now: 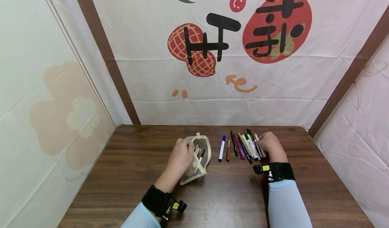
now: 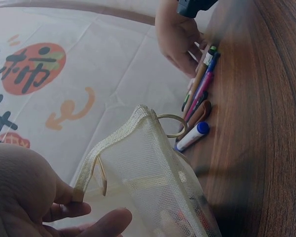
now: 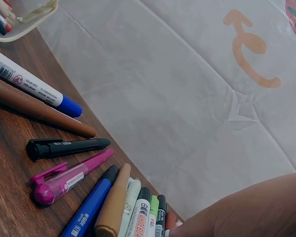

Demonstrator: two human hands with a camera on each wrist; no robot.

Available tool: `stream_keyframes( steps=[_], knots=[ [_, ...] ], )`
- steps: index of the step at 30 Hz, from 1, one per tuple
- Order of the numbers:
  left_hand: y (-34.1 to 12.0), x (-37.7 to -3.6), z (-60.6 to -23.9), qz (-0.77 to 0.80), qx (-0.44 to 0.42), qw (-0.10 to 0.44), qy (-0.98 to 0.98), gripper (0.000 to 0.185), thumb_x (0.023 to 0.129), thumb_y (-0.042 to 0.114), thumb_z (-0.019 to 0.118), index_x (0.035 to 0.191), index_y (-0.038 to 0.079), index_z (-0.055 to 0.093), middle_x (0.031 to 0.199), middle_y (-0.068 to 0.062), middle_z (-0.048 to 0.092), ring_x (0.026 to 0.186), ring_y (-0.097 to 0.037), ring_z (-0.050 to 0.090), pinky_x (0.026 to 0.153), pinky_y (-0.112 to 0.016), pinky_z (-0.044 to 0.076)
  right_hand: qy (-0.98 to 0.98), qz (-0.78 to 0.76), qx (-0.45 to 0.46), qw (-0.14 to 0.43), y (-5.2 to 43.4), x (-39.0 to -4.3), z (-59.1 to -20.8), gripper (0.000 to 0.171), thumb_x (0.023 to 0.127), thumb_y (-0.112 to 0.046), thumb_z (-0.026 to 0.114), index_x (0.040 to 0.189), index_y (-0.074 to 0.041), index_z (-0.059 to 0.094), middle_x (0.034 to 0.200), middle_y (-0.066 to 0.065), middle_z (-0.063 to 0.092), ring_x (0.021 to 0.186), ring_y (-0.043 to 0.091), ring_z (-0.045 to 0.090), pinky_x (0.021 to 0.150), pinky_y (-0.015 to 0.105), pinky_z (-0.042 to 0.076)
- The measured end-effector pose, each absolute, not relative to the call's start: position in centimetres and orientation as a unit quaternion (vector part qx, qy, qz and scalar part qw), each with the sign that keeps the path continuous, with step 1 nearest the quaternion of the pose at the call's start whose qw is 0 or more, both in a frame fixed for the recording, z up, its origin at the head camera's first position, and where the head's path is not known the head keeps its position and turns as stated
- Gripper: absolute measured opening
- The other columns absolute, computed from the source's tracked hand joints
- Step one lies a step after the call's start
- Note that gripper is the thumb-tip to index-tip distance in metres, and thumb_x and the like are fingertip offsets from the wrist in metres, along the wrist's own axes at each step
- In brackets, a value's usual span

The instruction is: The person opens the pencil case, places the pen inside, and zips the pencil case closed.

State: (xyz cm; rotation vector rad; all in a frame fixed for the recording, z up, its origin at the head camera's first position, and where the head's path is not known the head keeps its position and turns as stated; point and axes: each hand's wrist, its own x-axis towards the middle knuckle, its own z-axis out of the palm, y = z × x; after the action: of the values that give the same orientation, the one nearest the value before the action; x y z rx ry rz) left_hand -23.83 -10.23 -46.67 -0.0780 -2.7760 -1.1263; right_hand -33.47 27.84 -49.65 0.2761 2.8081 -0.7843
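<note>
My left hand [image 1: 181, 155] pinches the rim of a cream mesh zip pouch [image 2: 143, 148]. The pouch mouth stands open, with several pens [image 1: 201, 154] inside. At the right end of a row of pens, my right hand [image 1: 270, 143] has its fingertips on a pale pink pen [image 1: 256, 136], pinching it close to the table. Beside it lie a black-capped whiteboard marker [image 3: 139, 215], a tan pen [image 3: 113, 200], a blue pen [image 3: 90, 207], a magenta pen [image 3: 69, 180] and a black pen [image 3: 66, 147]. In the right wrist view most of the right hand's fingers are hidden.
A brown pen [image 1: 228, 149] and a white marker with a blue cap [image 1: 222, 149] lie between the pouch and the other pens. The wooden table [image 1: 225, 197] ends at a printed white cloth [image 1: 152, 86] behind, with cloth on both sides.
</note>
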Motion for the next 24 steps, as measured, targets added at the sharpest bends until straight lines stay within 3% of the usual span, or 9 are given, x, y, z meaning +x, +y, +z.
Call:
stream_keyframes(
  steps=[7, 13, 24],
  knots=[
    [-10.2, -23.8, -46.7, -0.375, -0.030, 0.074, -0.924, 0.022, 0.109, 0.020, 0.052, 0.103, 0.004, 0.065, 0.111, -0.014, 0.057, 0.086, -0.023, 0.058, 0.076, -0.038, 0.052, 0.949, -0.284, 0.101, 0.089, 27.9, -33.7, -50.1, 0.035, 0.100, -0.021, 0.067, 0.122, 0.007, 0.071, 0.125, 0.027, 0.069, 0.101, 0.032, 0.066, 0.084, 0.044, 0.058],
    [-10.2, -23.7, -46.6, -0.376, -0.028, 0.071, -0.924, 0.023, 0.110, 0.020, 0.051, 0.103, 0.004, 0.066, 0.110, -0.013, 0.057, 0.086, -0.022, 0.058, 0.075, -0.037, 0.051, 0.945, -0.298, 0.104, 0.080, 27.8, -33.5, -49.6, 0.038, 0.100, -0.018, 0.065, 0.129, 0.006, 0.068, 0.130, 0.029, 0.066, 0.105, 0.033, 0.066, 0.081, 0.041, 0.059],
    [-10.2, -23.8, -46.8, -0.373, -0.032, 0.073, -0.924, 0.023, 0.110, 0.021, 0.051, 0.101, 0.004, 0.065, 0.110, -0.014, 0.057, 0.085, -0.023, 0.057, 0.074, -0.036, 0.051, 0.944, -0.312, 0.090, 0.054, 27.1, -33.4, -47.9, 0.050, 0.104, -0.024, 0.057, 0.147, 0.002, 0.056, 0.147, 0.031, 0.056, 0.127, 0.044, 0.060, 0.102, 0.056, 0.053]
  ],
)
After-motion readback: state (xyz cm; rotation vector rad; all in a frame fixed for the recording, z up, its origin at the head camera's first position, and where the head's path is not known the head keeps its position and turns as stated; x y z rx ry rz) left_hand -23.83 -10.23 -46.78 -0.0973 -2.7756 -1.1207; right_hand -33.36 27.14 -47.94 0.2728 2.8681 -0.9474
